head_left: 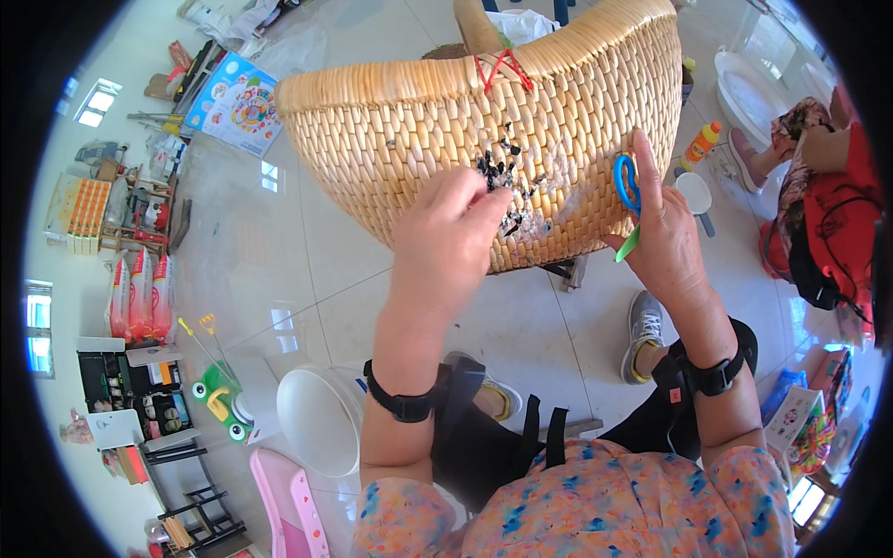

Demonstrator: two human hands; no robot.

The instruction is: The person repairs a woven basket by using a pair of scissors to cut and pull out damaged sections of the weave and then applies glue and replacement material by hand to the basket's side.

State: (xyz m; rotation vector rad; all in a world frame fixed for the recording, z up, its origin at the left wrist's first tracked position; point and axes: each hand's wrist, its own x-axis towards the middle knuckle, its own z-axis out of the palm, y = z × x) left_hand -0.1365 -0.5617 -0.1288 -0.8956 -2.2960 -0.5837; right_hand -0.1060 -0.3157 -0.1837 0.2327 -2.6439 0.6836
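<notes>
A shallow woven straw basket point(372, 139) fills the upper middle, its thick rim at the far side. Small black pieces point(512, 221) and clear plastic bits point(535, 228) lie scattered on its weave. Over this scatter my left hand point(451, 228) is closed in a pinch; its fingertips hide whatever is between them. At the basket's right side, my right hand point(665, 228) grips a small tool with a blue loop point(623, 184) and a green end point(629, 245). My right index finger points up along the weave. The rest of the tool is hidden by the hand.
A white bucket point(321, 418) stands at lower left beside a pink plastic piece point(288, 502) and a green frog-faced toy point(220, 405). To the right are an orange bottle point(702, 144), a white cup point(693, 192) and another person in red point(837, 223). Red string point(502, 70) ties the basket rim.
</notes>
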